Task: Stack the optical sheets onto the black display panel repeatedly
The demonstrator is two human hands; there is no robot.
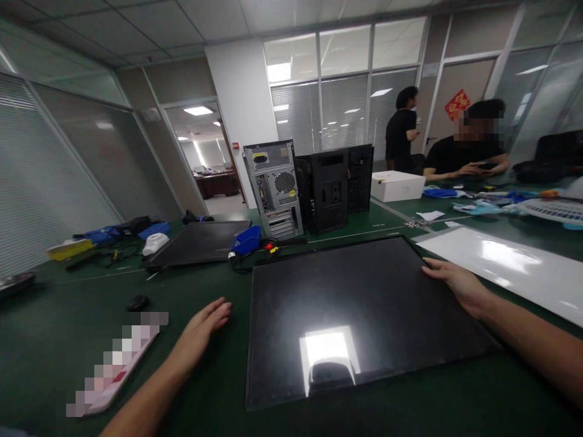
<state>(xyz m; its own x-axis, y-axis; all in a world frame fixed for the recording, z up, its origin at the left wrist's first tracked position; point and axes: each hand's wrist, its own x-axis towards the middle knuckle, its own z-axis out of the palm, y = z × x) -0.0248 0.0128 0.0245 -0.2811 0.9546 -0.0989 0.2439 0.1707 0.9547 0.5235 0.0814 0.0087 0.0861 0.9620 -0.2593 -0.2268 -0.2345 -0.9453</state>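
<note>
The work in hand looks like handling a black flat display panel (378,303), which fills the centre to lower right of the frame above the green worktop (204,388), glossy face up. The right grip (460,285), right of centre, is closed on the panel's right edge near its upper right corner. Whether the panel rests fully on the surface or is partly raised, I cannot tell.

The left grip (207,318), left of centre in the lower half, is open and holds nothing; its fingertips point towards the panel's left edge, near but not touching it. In my judgement, shifting the panel evenly calls for a second hold on that left edge, with the face kept clear of the fingers.

At upper centre, beyond the panel's far edge, stands a computer tower (277,194) with its rear ports showing. A black mouse (138,303) lies at lower left, and a glossy white sheet (501,261) at right.
</note>
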